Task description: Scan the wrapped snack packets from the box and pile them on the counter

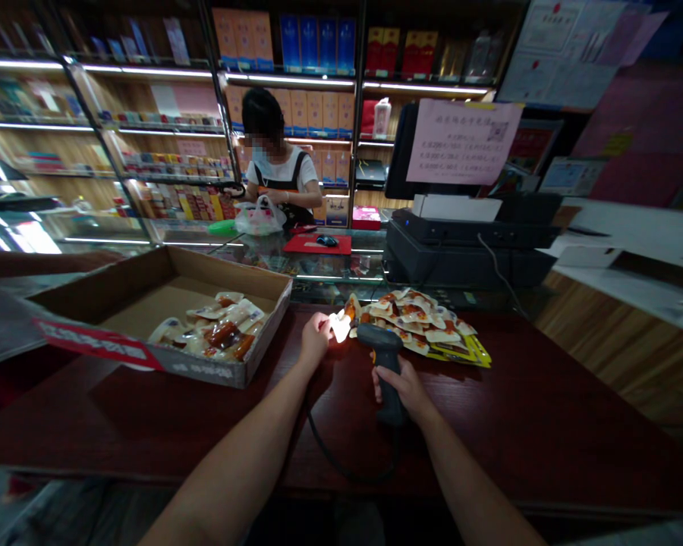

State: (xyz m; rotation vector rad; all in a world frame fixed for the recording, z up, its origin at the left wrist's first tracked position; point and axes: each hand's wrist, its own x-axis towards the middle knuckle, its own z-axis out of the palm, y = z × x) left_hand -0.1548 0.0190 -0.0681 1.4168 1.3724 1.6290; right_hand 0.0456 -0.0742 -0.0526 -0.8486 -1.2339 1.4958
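My right hand (405, 385) is wrapped round the handle of a dark barcode scanner (382, 345), whose head faces left and away from me. Bright light falls on a small sealed food packet (341, 324) just in front of it. My left hand (317, 337) pinches that packet at its left side. Right behind the scanner lies a heap of similar food packets (415, 311), with yellow packets (461, 353) at its right edge. On the left stands an open cardboard box (213, 371) with several more packets (221, 330) in it.
The scanner's cable (333, 459) loops over the dark red table (467, 447). Beyond it is a glass counter with a mouse (326, 240), a plastic bag (260, 218) and a cash register (467, 246). A person (281, 167) stands behind; another person's arm (45, 262) reaches the box.
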